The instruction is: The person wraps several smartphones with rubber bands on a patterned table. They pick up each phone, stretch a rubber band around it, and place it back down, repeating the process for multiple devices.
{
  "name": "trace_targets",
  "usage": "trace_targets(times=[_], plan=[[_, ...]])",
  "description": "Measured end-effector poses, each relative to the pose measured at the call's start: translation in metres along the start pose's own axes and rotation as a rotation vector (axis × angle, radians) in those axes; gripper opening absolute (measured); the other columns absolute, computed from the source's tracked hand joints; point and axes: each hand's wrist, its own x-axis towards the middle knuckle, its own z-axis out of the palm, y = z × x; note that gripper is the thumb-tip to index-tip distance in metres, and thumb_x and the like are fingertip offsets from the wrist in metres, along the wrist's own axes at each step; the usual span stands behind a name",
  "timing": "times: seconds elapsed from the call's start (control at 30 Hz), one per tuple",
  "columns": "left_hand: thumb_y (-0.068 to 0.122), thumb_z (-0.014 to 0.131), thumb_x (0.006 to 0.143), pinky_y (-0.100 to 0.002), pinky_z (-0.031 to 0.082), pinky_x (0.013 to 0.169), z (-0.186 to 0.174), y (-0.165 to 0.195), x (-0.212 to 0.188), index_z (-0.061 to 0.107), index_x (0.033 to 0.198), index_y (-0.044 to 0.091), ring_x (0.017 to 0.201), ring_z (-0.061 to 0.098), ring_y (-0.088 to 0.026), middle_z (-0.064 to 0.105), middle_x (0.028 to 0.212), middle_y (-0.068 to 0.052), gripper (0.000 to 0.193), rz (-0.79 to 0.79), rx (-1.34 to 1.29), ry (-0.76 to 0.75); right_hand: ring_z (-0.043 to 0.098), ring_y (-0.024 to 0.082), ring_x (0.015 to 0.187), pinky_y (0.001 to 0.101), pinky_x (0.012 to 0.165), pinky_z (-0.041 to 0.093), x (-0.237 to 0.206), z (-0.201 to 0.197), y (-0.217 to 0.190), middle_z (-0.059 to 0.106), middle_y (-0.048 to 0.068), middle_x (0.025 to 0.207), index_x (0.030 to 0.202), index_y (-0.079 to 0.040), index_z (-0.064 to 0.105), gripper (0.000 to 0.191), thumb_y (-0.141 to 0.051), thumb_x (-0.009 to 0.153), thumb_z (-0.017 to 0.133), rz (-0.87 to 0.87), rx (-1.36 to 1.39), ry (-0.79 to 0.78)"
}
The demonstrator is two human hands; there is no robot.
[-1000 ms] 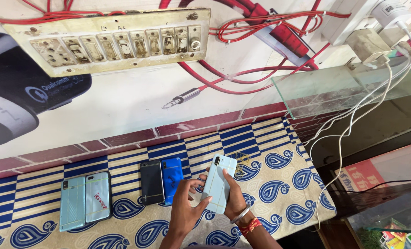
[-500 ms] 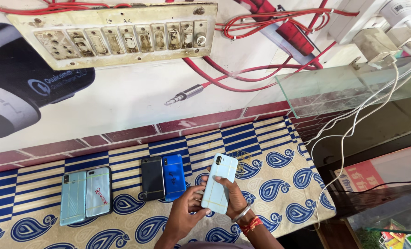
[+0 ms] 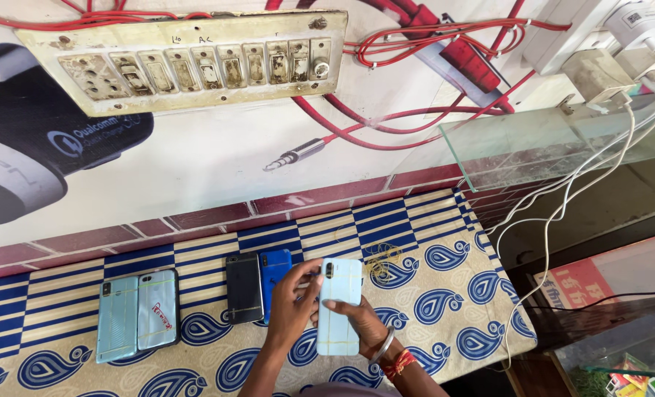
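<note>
While both hands sit low in the head view, I log the grip first: the right hand [image 3: 364, 331] is closed around the lower half of a pale blue rectangular phone [image 3: 339, 305], back side up, camera end pointing away from me. Fingers wrap its right edge and underside, thumb side hidden. The left hand [image 3: 292, 309] meets the same phone at its left edge, fingertips [image 3: 314, 273] curled onto the upper left corner, so it pinches rather than fully wraps. The phone is lifted just above the cloth, tilted slightly, roughly upright in frame.

Just left of the grip, partly under the left hand, lies a bright blue phone [image 3: 274, 276], touching a black phone [image 3: 243, 288] on its far side. Well left of the grip, two light teal phones in clear cases [image 3: 137, 315] lie side by side, touching. All rest on a cream cloth with blue paisley print and blue stripes [image 3: 445, 294].

Beyond the grip, up the wall, I see a grimy white switch and socket board [image 3: 195, 62] with red wires [image 3: 415, 81] looping off it. Right of the grip, white charging cables [image 3: 563, 206] hang past a glass shelf [image 3: 533, 140]. Red thread bands and a metal bangle [image 3: 390, 353] circle the right wrist.
</note>
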Motion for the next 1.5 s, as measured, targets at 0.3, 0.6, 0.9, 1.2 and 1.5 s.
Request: trace_targets(times=[0.3, 0.6, 0.9, 1.2, 1.5], plan=[[0.018, 0.073, 0.091, -0.026, 0.057, 0.062, 0.01, 0.015, 0.024, 0.073, 0.104, 0.001, 0.073, 0.073, -0.013, 0.078, 0.086, -0.007, 0.021, 0.012, -0.059, 0.086, 0.077, 0.025, 0.087, 0.0407, 0.079, 0.066, -0.002, 0.003, -0.002, 0.075, 0.016, 0.099, 0.132, 0.0, 0.052, 0.063, -0.022, 0.08, 0.079, -0.011, -0.018, -0.132], [0.018, 0.073, 0.09, -0.027, 0.053, 0.06, 0.005, 0.021, 0.022, 0.077, 0.097, 0.002, 0.069, 0.067, -0.012, 0.074, 0.08, -0.007, 0.018, -0.144, -0.116, 0.085, 0.076, 0.024, 0.088, 0.0403, 0.08, 0.065, -0.003, 0.006, -0.003, 0.075, 0.014, 0.098, 0.131, -0.003, 0.052, 0.059, -0.02, 0.082, 0.078, -0.003, -0.033, -0.13], [0.021, 0.075, 0.088, -0.028, 0.054, 0.051, 0.0, 0.019, 0.025, 0.08, 0.097, 0.002, 0.059, 0.064, -0.012, 0.071, 0.07, -0.007, 0.022, -0.19, -0.133, 0.051, 0.076, 0.023, 0.087, 0.0395, 0.079, 0.065, -0.004, 0.008, -0.004, 0.076, 0.013, 0.096, 0.128, -0.005, 0.056, 0.054, -0.02, 0.082, 0.079, 0.03, -0.071, -0.1], [0.021, 0.078, 0.085, -0.029, 0.054, 0.051, 0.0, 0.016, 0.028, 0.082, 0.099, 0.001, 0.064, 0.066, -0.012, 0.074, 0.078, -0.008, 0.025, -0.174, -0.12, 0.052, 0.076, 0.023, 0.085, 0.0397, 0.079, 0.065, -0.001, 0.01, -0.002, 0.076, 0.014, 0.096, 0.126, -0.004, 0.054, 0.051, -0.019, 0.084, 0.078, 0.036, -0.105, -0.095], [0.022, 0.078, 0.086, -0.027, 0.058, 0.052, -0.004, 0.01, 0.027, 0.077, 0.094, -0.001, 0.062, 0.07, -0.014, 0.074, 0.074, -0.009, 0.024, -0.216, -0.206, 0.091, 0.076, 0.023, 0.085, 0.0391, 0.08, 0.064, -0.002, 0.013, -0.005, 0.076, 0.015, 0.095, 0.136, -0.001, 0.055, 0.059, -0.018, 0.084, 0.078, 0.034, -0.079, -0.125]])
